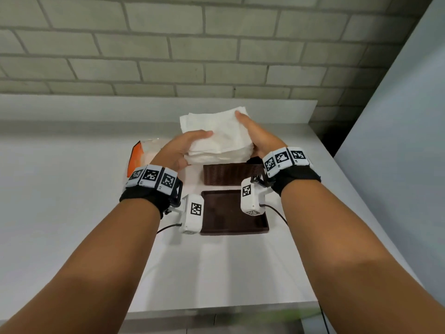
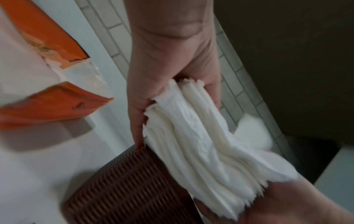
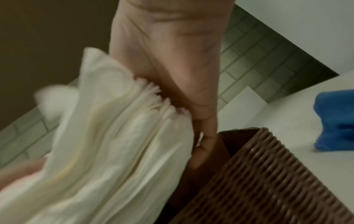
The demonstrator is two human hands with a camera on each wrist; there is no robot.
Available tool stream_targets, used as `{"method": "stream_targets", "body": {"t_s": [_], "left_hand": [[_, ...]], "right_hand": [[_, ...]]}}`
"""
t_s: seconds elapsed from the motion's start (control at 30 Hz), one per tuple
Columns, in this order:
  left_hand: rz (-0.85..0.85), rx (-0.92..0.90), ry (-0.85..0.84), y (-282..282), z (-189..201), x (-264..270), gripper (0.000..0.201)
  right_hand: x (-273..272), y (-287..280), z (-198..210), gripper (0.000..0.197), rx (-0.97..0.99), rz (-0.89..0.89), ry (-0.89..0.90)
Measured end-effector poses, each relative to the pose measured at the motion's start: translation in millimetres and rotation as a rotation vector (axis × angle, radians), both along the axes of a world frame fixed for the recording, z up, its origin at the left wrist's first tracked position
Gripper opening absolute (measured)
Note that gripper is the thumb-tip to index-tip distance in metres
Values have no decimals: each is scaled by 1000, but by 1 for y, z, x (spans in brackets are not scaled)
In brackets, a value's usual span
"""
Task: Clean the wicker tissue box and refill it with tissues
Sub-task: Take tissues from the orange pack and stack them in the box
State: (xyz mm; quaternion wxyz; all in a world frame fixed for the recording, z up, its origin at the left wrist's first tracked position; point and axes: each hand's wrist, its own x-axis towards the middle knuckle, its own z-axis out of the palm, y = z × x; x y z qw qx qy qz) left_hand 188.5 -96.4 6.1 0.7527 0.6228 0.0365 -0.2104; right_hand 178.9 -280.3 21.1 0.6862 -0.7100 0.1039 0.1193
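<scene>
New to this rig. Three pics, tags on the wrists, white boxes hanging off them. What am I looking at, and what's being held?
No robot here: a person works bare-handed, wearing cameras. The big picture comes from a head camera looking down at both arms. The white boxes under the wrists are wrist cameras. The other two pictures come from them, each looking along a palm. The checkered bands are printed markers, presumably for tracking.

The left hand and right hand grip one stack of white tissues from either end, just above the open brown wicker box.

On the white counter lie three things:
- a dark tray-like piece in front of the box, probably its lid
- a torn orange tissue pack left of the box
- a blue cloth, seen only by the right wrist camera
</scene>
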Motion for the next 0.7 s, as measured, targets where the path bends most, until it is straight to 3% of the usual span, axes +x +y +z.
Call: {"method": "stream_targets", "body": {"t_s": [0.13, 0.2, 0.3, 0.4, 0.47, 0.53, 0.6, 0.7], "left_hand": [[116, 47, 19, 4, 3, 5, 11], [113, 56, 47, 5, 5, 8, 24], [50, 59, 67, -1, 13, 8, 49], [37, 59, 59, -8, 21, 8, 28], [63, 66, 73, -14, 24, 9, 12], [101, 108, 75, -20, 25, 11, 8], [115, 181, 67, -25, 18, 19, 28], [113, 293, 21, -35, -9, 46, 67]], "right_hand": [[0, -14, 1, 63, 154, 61, 6], [3, -13, 3, 57, 117, 90, -2], [8, -11, 6, 69, -15, 40, -23], [12, -18, 8, 30, 42, -26, 6], [11, -26, 9, 33, 119, -22, 57], [10, -29, 10, 27, 80, -6, 55], [13, -30, 9, 23, -26, -71, 39], [17, -29, 5, 35, -231, -124, -30]]}}
